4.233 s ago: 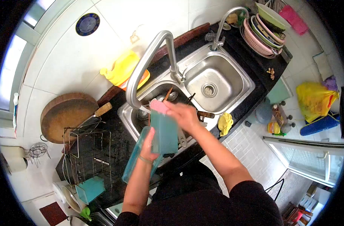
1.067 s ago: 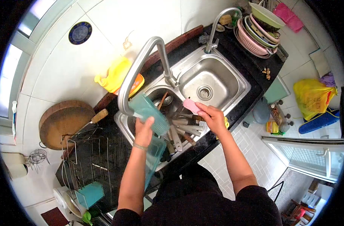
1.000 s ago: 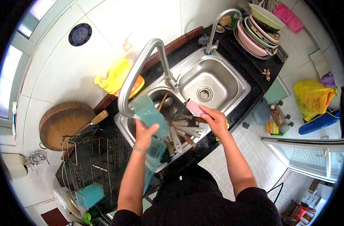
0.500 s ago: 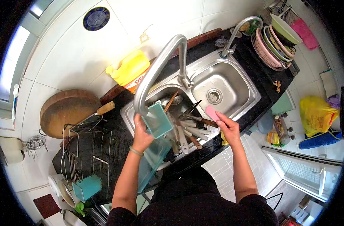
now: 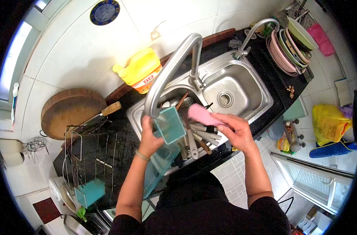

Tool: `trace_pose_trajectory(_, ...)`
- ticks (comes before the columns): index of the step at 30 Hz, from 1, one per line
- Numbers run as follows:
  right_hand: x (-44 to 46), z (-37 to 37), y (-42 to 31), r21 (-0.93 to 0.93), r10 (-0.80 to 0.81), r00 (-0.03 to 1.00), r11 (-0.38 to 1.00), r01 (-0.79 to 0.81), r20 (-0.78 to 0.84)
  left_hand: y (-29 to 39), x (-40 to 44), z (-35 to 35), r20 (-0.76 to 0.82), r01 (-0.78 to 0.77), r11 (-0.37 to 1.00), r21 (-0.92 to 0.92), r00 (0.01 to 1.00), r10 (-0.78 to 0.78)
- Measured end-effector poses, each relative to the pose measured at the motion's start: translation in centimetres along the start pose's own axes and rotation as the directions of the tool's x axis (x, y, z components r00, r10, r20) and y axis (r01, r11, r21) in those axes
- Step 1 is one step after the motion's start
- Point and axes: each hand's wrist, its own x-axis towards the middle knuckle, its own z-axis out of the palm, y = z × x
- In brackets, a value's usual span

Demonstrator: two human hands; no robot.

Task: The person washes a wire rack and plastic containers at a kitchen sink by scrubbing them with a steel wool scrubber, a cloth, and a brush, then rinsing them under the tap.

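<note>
My left hand point(image 5: 150, 141) grips a teal see-through container point(image 5: 171, 124) below the end of the large curved faucet point(image 5: 172, 66). The container's open end faces up. In my right hand point(image 5: 238, 131) is a pink brush-like scrubber point(image 5: 202, 115), pinched between thumb and fingers, just right of the container and apart from it. Beneath both hands, the left sink basin holds several knives and utensils point(image 5: 192, 145). A larger clear teal container point(image 5: 159, 168) lies at the counter's front edge, below my left hand and partly behind my wrist.
A yellow jug point(image 5: 141, 70) stands behind the sink. At left are a round wooden board point(image 5: 69, 113), a knife with a wooden handle point(image 5: 111, 109) and a wire rack point(image 5: 90, 156). The right basin point(image 5: 235, 90) has a drain. Stacked colanders point(image 5: 282, 53) sit at the back right.
The teal container has turned so its open end faces up under the faucet. My right hand has brought the pink scrubber left, closer to the container. The whole view has shifted.
</note>
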Motion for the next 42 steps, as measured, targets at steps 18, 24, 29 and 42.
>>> trace_pose_trajectory(18, 6.3, 7.4, -1.6, -0.569, 0.105, 0.718, 0.691, 0.445, 0.688, 2.7, 0.0, -1.1, 0.187, -0.229, 0.844, 0.485, 0.970, 0.156)
trace_pose_trajectory(24, 5.5, 7.7, -1.4, -0.654, -0.085, 0.880, 0.637, 0.409, 0.468, 3.5, 0.8, -0.8, 0.214, -0.267, 0.830, 0.489, 0.960, 0.183)
trace_pose_trajectory(29, 6.5, 2.3, -4.9, -0.628, 0.301, 0.744, 0.753, 0.197, 0.596, 1.1, 0.1, -0.7, 0.157, -0.238, 0.848, 0.474, 0.970, 0.184)
trace_pose_trajectory(42, 2.1, 3.7, -7.8, -0.592, 0.110, 0.923, 0.794, 0.141, 0.368, 1.6, 0.9, 1.4, 0.012, -0.169, 0.957, 0.236, 0.985, 0.171)
